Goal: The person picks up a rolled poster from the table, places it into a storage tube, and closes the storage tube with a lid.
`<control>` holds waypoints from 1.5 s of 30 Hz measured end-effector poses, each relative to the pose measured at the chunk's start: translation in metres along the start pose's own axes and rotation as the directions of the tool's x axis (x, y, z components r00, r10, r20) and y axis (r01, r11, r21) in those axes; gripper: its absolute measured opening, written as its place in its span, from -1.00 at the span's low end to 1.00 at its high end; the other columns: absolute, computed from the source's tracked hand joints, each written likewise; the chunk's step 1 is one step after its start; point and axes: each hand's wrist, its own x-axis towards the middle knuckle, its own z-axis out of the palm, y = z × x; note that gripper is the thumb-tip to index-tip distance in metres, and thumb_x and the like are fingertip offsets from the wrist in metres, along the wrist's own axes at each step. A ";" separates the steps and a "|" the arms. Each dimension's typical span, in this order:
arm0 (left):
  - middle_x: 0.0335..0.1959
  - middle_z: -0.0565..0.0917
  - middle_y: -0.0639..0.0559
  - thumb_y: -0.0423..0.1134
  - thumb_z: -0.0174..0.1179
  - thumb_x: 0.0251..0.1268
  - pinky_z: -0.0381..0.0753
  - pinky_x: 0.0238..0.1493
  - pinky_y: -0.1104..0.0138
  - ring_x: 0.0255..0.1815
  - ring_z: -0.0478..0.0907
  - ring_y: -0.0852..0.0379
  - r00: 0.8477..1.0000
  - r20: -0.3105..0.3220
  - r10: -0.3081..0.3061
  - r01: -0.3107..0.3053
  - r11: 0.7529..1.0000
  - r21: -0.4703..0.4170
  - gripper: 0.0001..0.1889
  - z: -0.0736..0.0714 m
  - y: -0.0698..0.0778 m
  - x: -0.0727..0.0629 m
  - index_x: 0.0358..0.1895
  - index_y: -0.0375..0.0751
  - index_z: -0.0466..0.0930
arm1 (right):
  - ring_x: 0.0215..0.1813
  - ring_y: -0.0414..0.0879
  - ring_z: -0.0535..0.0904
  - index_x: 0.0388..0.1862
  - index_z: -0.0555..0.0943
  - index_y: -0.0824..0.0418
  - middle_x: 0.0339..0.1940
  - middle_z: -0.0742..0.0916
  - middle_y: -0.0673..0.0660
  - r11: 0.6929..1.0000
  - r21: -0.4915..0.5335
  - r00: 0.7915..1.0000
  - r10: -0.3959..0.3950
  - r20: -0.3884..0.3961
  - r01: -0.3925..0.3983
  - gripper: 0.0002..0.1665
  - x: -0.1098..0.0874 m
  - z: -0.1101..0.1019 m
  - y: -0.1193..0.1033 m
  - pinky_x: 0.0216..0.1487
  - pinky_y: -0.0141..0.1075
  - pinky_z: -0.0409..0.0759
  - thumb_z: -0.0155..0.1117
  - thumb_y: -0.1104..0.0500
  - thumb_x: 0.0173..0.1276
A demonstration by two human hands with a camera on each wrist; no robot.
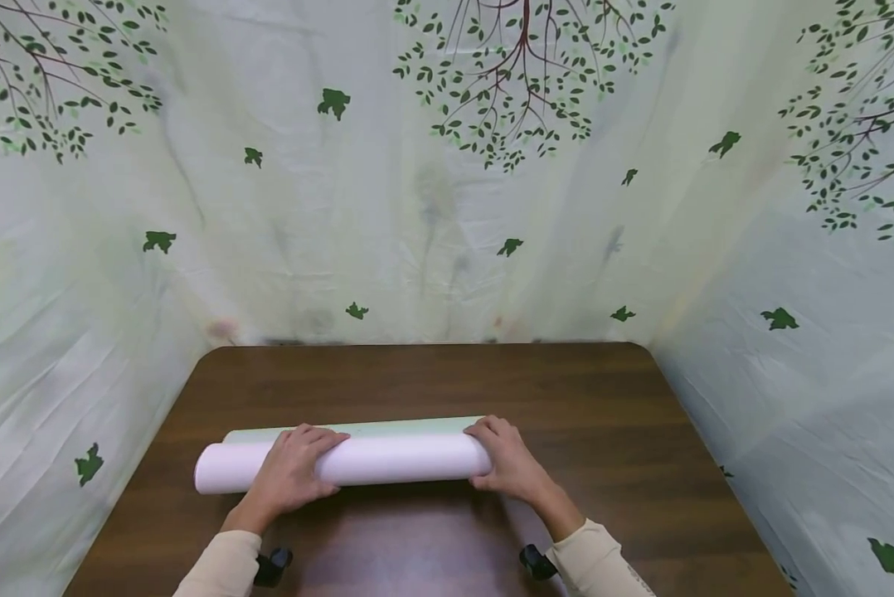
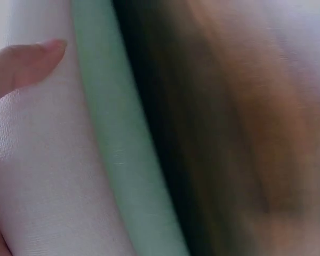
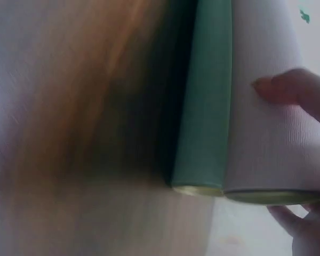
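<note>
A rolled-up mat (image 1: 402, 458), pale pinkish white and finely textured, lies crosswise before me over the brown table. Along its far side in the head view runs a pale green part (image 1: 410, 427). Left of the roll's middle, my left hand (image 1: 292, 468) grips it from above, thumb on the near side. My right hand (image 1: 508, 460) holds its right end the same way. The right wrist view shows a narrower green part (image 3: 205, 106) beside the wider pinkish part (image 3: 264, 144), their rounded ends side by side. In the left wrist view a digit (image 2: 32, 66) presses the pinkish surface.
The brown wooden table (image 1: 432, 377) has rounded far corners. White curtains (image 1: 387, 207) printed with leaves and branches surround it on the far, left and right sides. A dark wrist device (image 1: 273, 567) sits below each hand.
</note>
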 end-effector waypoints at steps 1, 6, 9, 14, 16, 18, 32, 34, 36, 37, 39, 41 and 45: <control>-0.12 0.69 0.01 -0.12 0.61 -0.50 0.43 -0.11 -0.02 -0.07 0.54 -0.04 1.000 -0.001 -0.002 0.002 1.000 0.002 -0.29 0.001 0.000 -0.002 0.00 -0.09 0.66 | 0.07 0.09 0.42 0.07 0.56 0.20 0.02 0.54 0.14 1.000 0.007 1.000 0.001 -0.006 -0.001 -0.26 -0.001 0.002 -0.001 0.04 0.04 0.39 0.64 0.16 -0.17; -0.10 0.66 0.02 -0.13 0.63 -0.52 0.43 -0.08 -0.04 -0.05 0.53 -0.05 1.000 -0.024 -0.004 0.004 1.000 0.000 -0.29 0.008 0.001 -0.009 -0.02 -0.09 0.67 | 0.08 0.08 0.41 0.05 0.58 0.20 0.03 0.53 0.13 1.000 0.009 0.999 0.020 -0.045 -0.019 -0.28 -0.006 0.008 -0.005 0.01 0.02 0.43 0.64 0.16 -0.18; -0.12 0.63 0.01 -0.16 0.65 -0.54 0.43 -0.09 -0.03 -0.05 0.52 -0.05 0.999 -0.041 0.003 -0.003 1.000 -0.002 -0.29 0.012 0.003 -0.012 -0.03 -0.10 0.67 | 0.07 0.07 0.41 0.04 0.59 0.20 0.03 0.53 0.12 1.000 0.003 0.998 0.024 -0.062 -0.024 -0.28 -0.010 0.013 -0.004 0.02 0.01 0.43 0.64 0.17 -0.20; -0.15 0.58 0.03 -0.17 0.65 -0.55 0.43 -0.11 -0.01 -0.08 0.50 -0.04 0.999 -0.036 0.003 -0.003 1.000 -0.007 -0.30 0.021 0.004 -0.015 -0.04 -0.07 0.67 | 0.08 0.07 0.42 0.05 0.60 0.19 0.02 0.54 0.12 1.000 0.013 0.996 0.026 -0.086 -0.025 -0.26 -0.018 0.023 0.000 0.05 -0.02 0.41 0.66 0.19 -0.23; -0.17 0.56 0.04 -0.17 0.65 -0.55 0.44 -0.11 -0.02 -0.10 0.49 -0.03 0.999 -0.035 0.009 -0.009 1.000 -0.006 -0.30 0.025 0.004 -0.017 -0.04 -0.06 0.67 | 0.08 0.07 0.42 0.04 0.60 0.19 0.02 0.55 0.12 1.000 0.013 0.995 0.025 -0.101 -0.024 -0.24 -0.022 0.026 0.001 0.05 -0.02 0.42 0.67 0.18 -0.25; -0.18 0.55 0.04 -0.17 0.65 -0.58 0.44 -0.12 -0.03 -0.11 0.49 -0.04 0.999 -0.049 0.020 -0.021 1.000 -0.009 -0.29 0.029 0.003 -0.019 -0.05 -0.05 0.67 | 0.07 0.06 0.43 0.03 0.61 0.19 0.01 0.55 0.12 1.000 0.008 0.992 0.020 -0.124 -0.019 -0.23 -0.025 0.030 0.002 0.05 -0.03 0.42 0.68 0.19 -0.29; -0.19 0.57 0.02 -0.22 0.66 -0.81 0.38 -0.16 0.03 -0.14 0.48 -0.05 0.979 -0.187 0.079 -0.084 0.996 -0.018 -0.21 0.052 0.000 -0.036 -0.09 -0.10 0.70 | 0.01 0.06 0.45 -0.03 0.65 0.20 -0.07 0.56 0.13 1.000 0.018 0.976 0.015 -0.217 -0.012 -0.19 -0.034 0.051 0.006 0.02 -0.06 0.40 0.69 0.26 -0.46; -0.19 0.57 0.01 -0.21 0.66 -0.81 0.39 -0.16 0.03 -0.14 0.49 -0.06 0.978 -0.190 0.082 -0.086 0.996 -0.016 -0.20 0.054 0.001 -0.037 -0.08 -0.11 0.70 | 0.01 0.06 0.45 -0.04 0.65 0.20 -0.07 0.56 0.12 1.000 0.015 0.976 0.026 -0.215 -0.024 -0.19 -0.034 0.051 0.007 0.03 -0.06 0.40 0.70 0.26 -0.47; -0.19 0.57 0.00 -0.21 0.65 -0.80 0.40 -0.16 0.02 -0.14 0.49 -0.07 0.978 -0.192 0.077 -0.081 0.997 -0.012 -0.20 0.055 0.001 -0.037 -0.08 -0.12 0.69 | 0.02 0.07 0.45 -0.04 0.65 0.20 -0.07 0.56 0.12 0.999 0.024 0.977 0.032 -0.210 -0.028 -0.20 -0.034 0.051 0.008 0.04 -0.05 0.39 0.69 0.27 -0.46; -0.18 0.57 0.00 -0.21 0.65 -0.79 0.40 -0.16 0.02 -0.13 0.49 -0.08 0.979 -0.192 0.075 -0.079 0.997 -0.011 -0.20 0.055 0.002 -0.037 -0.07 -0.12 0.69 | 0.02 0.07 0.44 -0.04 0.65 0.21 -0.06 0.55 0.13 0.999 0.027 0.977 0.032 -0.209 -0.027 -0.20 -0.033 0.051 0.008 0.05 -0.04 0.39 0.69 0.27 -0.45; -0.17 0.57 -0.01 -0.21 0.65 -0.78 0.40 -0.16 0.01 -0.13 0.49 -0.09 0.979 -0.188 0.076 -0.077 0.997 0.001 -0.20 0.055 0.002 -0.037 -0.07 -0.12 0.68 | 0.03 0.08 0.44 -0.03 0.64 0.21 -0.06 0.55 0.13 0.999 0.039 0.978 0.038 -0.204 -0.030 -0.21 -0.033 0.051 0.008 0.06 -0.04 0.39 0.68 0.27 -0.43; -0.15 0.56 -0.02 -0.19 0.64 -0.74 0.39 -0.15 0.01 -0.11 0.48 -0.10 0.981 -0.177 0.085 -0.083 0.996 0.019 -0.20 0.055 0.002 -0.037 -0.05 -0.12 0.67 | 0.03 0.08 0.43 -0.03 0.64 0.21 -0.05 0.55 0.13 0.998 0.047 0.979 0.050 -0.198 -0.041 -0.22 -0.033 0.051 0.009 0.06 -0.04 0.39 0.68 0.27 -0.41; -0.10 0.56 -0.05 -0.14 0.64 -0.64 0.37 -0.14 0.01 -0.07 0.48 -0.12 0.980 -0.162 0.118 -0.111 0.992 0.054 -0.20 0.057 0.001 -0.037 0.00 -0.12 0.65 | 0.03 0.09 0.43 -0.01 0.63 0.18 -0.04 0.54 0.14 0.997 0.033 0.979 0.068 -0.193 -0.062 -0.21 -0.034 0.049 0.010 0.05 -0.02 0.39 0.70 0.26 -0.39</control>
